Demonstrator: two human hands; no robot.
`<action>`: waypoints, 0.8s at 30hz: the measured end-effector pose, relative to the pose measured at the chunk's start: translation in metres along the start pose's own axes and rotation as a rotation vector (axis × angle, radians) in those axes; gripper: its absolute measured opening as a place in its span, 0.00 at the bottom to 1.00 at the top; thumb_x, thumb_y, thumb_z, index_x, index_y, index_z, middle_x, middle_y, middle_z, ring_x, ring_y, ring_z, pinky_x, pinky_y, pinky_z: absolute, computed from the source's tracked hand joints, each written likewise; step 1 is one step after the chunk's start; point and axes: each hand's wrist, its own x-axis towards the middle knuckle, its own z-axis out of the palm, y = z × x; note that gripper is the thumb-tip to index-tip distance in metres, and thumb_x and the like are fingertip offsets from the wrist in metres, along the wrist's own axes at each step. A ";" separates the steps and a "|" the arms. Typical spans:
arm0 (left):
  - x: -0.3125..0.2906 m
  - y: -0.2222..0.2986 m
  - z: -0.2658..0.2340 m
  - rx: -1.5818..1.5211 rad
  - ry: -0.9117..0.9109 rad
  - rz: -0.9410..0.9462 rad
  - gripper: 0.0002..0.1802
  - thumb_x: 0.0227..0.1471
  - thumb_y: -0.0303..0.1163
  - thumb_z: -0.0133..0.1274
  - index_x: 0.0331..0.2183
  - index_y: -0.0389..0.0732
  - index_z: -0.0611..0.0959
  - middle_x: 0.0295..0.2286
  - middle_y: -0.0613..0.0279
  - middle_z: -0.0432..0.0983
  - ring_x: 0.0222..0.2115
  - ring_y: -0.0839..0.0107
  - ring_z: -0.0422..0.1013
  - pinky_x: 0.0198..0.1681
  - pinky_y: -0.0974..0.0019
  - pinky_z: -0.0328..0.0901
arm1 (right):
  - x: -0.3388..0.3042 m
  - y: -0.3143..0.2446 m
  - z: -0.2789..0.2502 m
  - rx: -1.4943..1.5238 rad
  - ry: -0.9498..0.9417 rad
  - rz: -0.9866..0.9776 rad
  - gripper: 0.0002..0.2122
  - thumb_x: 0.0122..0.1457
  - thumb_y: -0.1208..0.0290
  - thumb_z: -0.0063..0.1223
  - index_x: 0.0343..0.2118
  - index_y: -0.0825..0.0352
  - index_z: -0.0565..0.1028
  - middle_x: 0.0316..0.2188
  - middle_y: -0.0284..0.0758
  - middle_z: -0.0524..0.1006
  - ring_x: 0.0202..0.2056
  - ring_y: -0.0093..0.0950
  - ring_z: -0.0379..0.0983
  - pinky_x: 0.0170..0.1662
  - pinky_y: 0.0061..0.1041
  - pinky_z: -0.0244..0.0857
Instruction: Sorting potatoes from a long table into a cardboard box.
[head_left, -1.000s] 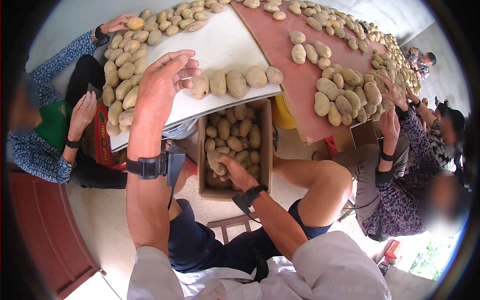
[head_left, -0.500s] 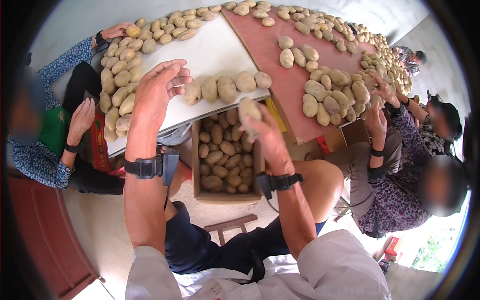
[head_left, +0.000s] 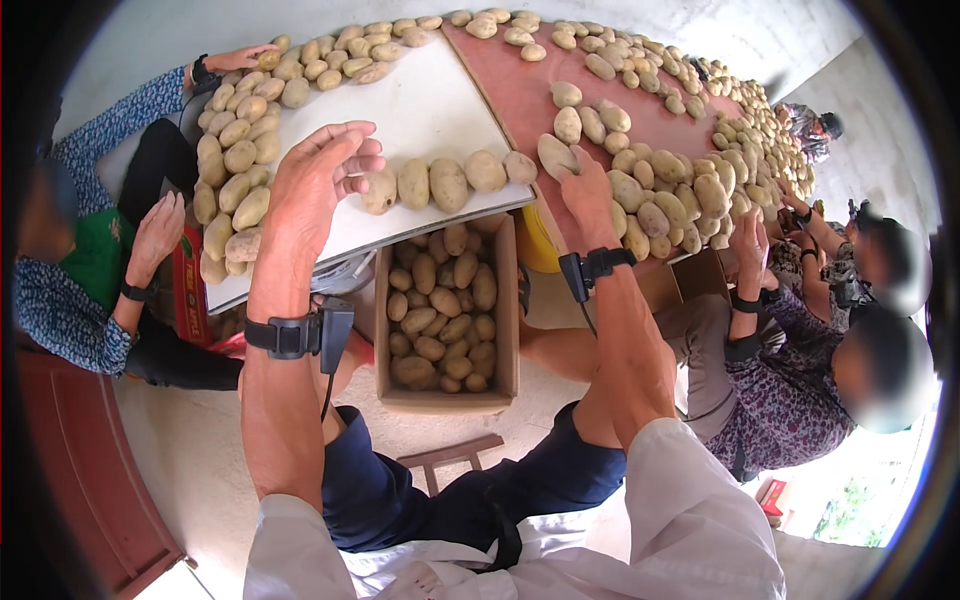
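My right hand [head_left: 586, 192] grips a pale oval potato [head_left: 555, 156] in its fingertips, over the near edge of the red board [head_left: 530, 85]. My left hand [head_left: 322, 178] hovers above the white board [head_left: 400, 100], fingers bent but apart and holding nothing. Closest to those fingers is the leftmost potato [head_left: 379, 193] of a short row along the white board's front edge. Below that edge, between my knees, stands an open cardboard box [head_left: 448, 402] with many potatoes [head_left: 444, 300] inside.
More potatoes [head_left: 690, 200] are heaped on the red board, and others [head_left: 240, 160] line the white board's left side. A co-worker's hand [head_left: 158, 228] is at the left; another co-worker's hand [head_left: 748, 250] is at the right. Beneath the boards shows something yellow [head_left: 541, 240].
My right hand, with a potato in it, has moved from above the box up and right to the red board. My left hand has stayed almost in place.
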 end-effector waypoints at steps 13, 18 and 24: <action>0.005 -0.006 -0.013 -0.057 -0.057 0.105 0.13 0.64 0.32 0.52 0.44 0.31 0.82 0.32 0.59 0.81 0.33 0.71 0.75 0.36 0.71 0.69 | -0.161 -0.029 0.047 0.706 -0.017 0.208 0.12 0.59 0.70 0.55 0.44 0.69 0.79 0.39 0.47 0.82 0.41 0.44 0.80 0.46 0.36 0.72; 0.005 -0.020 -0.015 -0.065 -0.084 0.102 0.14 0.64 0.32 0.52 0.44 0.32 0.82 0.34 0.58 0.81 0.34 0.71 0.75 0.37 0.70 0.69 | -0.230 -0.028 0.135 0.168 -0.782 -0.121 0.13 0.54 0.66 0.57 0.41 0.63 0.82 0.40 0.45 0.82 0.42 0.46 0.79 0.46 0.39 0.73; -0.008 -0.002 -0.020 -0.116 -0.102 0.152 0.14 0.64 0.31 0.52 0.46 0.30 0.81 0.35 0.57 0.80 0.35 0.70 0.75 0.37 0.70 0.69 | -0.269 -0.060 0.205 -0.240 -1.010 -0.540 0.11 0.49 0.70 0.54 0.33 0.66 0.84 0.35 0.46 0.83 0.40 0.46 0.81 0.43 0.45 0.74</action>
